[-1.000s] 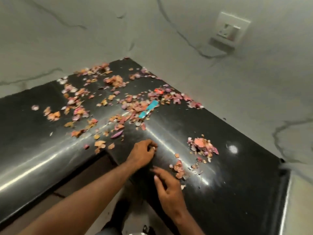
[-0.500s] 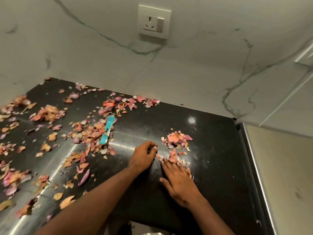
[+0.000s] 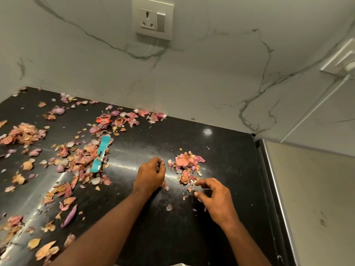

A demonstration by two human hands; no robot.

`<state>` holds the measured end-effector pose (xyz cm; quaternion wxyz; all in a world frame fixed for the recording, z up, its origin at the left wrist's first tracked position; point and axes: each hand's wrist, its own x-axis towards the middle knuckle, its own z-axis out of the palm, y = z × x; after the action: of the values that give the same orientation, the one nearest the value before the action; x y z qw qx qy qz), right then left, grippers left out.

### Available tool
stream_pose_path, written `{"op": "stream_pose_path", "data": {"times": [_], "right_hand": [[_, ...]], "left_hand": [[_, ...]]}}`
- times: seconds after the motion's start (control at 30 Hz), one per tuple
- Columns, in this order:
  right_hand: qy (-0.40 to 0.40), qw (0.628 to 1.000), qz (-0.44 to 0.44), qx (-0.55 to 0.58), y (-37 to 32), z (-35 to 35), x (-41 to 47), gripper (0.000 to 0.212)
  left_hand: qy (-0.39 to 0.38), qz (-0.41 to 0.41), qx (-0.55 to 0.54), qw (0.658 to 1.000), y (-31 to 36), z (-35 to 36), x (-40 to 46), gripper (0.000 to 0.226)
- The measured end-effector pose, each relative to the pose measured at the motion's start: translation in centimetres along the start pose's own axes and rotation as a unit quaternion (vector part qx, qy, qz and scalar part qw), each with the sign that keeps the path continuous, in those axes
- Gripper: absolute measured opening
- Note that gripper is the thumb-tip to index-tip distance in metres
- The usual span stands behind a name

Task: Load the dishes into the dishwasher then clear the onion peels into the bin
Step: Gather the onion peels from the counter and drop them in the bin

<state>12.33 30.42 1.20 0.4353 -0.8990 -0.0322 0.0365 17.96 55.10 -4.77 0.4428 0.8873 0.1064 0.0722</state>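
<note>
nearest, two bare forearms reach in over the black countertop (image 3: 221, 146). the right hand (image 3: 215, 196) hovers low over the surface, fingers curled and spread a little, thumb and forefinger pinching at small scraps of peel at the near edge of a small heap of onion peels (image 3: 187, 164). the left hand (image 3: 151, 174) rests on the counter just left of that heap, fingers curled in toward the palm — whether it holds peel inside i cannot tell. a few loose flakes lie between the two hands.

further left, scattered onion peels (image 3: 76, 160) cover much of the counter, thick in the middle and thinner toward the near edge. a teal strip (image 3: 100, 157) lies tilted among them.

at the back, more peel sits against the marble wall (image 3: 201, 77) — a wall socket (image 3: 153, 18) is mounted above. a pale panel (image 3: 317, 198) stands to the right of the counter.
</note>
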Motion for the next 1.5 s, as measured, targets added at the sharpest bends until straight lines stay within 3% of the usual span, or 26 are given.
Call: {"op": "stream_pose_path", "data": {"times": [0.07,0.13,0.17,0.23,0.43,0.57,0.7,0.77,0.83,0.93,1.0,1.1,1.2,1.4,1.5], "right_hand": [[0.002,0.996,0.030,-0.087,1.0,-1.0,-0.2,0.046],[-0.044,0.971,0.098,-0.214,2.0,-1.9,-0.4,0.080],[-0.062,0.959,0.135,-0.240,2.3,-2.1,-0.5,0.095],[-0.081,0.963,0.165,-0.199,2.5,-2.1,-0.4,0.103],[-0.106,0.991,0.029,-0.071,0.3,1.5,0.8,0.057],[-0.052,0.994,-0.061,-0.080,-0.7,1.8,2.1,0.045],[0.022,0.998,-0.056,-0.016,-1.4,1.2,6.0,0.031],[0.005,1.000,-0.011,-0.023,-1.0,1.2,8.9,0.040],[-0.058,0.994,0.049,-0.077,-0.4,1.5,11.4,0.076],[-0.106,0.984,0.030,-0.140,0.4,3.2,13.8,0.094],[-0.134,0.982,-0.020,-0.133,0.1,4.3,14.3,0.086],[-0.175,0.977,-0.084,-0.089,-0.6,5.6,13.8,0.056],[-0.162,0.977,-0.128,-0.052,-0.5,6.0,11.6,0.034],[-0.164,0.968,-0.184,-0.041,-0.2,4.3,6.4,0.029],[-0.131,0.977,-0.168,0.006,-1.0,2.6,5.2,0.030]], "left_hand": [[0.004,0.007,0.006,1.000,0.1,0.0,0.1,0.013],[0.001,0.013,0.006,1.000,0.0,0.0,0.1,0.012],[0.000,0.016,0.006,1.000,0.0,0.0,0.0,0.011],[0.005,0.016,0.007,1.000,-0.1,0.1,-0.2,0.011],[0.003,0.019,0.010,1.000,0.2,0.0,-0.1,0.009],[0.004,0.024,0.005,1.000,0.3,0.0,-0.4,0.009],[-0.004,0.021,-0.040,0.999,-0.1,-0.2,-0.3,0.009],[-0.002,0.021,-0.062,0.998,-0.1,-0.3,-0.5,0.009],[-0.003,0.020,-0.085,0.996,-0.1,-0.5,-0.7,0.010],[-0.003,0.021,-0.115,0.993,0.1,-1.0,-0.9,0.012],[0.005,0.019,-0.131,0.991,0.2,-1.2,-0.7,0.014],[0.011,0.016,-0.139,0.990,0.2,-1.4,-0.6,0.014],[0.011,0.010,-0.154,0.988,0.5,-1.5,-0.6,0.012],[0.013,0.011,-0.166,0.986,0.5,-1.9,-0.5,0.011],[0.009,0.013,-0.166,0.986,0.6,-1.9,-0.5,0.010]]}}
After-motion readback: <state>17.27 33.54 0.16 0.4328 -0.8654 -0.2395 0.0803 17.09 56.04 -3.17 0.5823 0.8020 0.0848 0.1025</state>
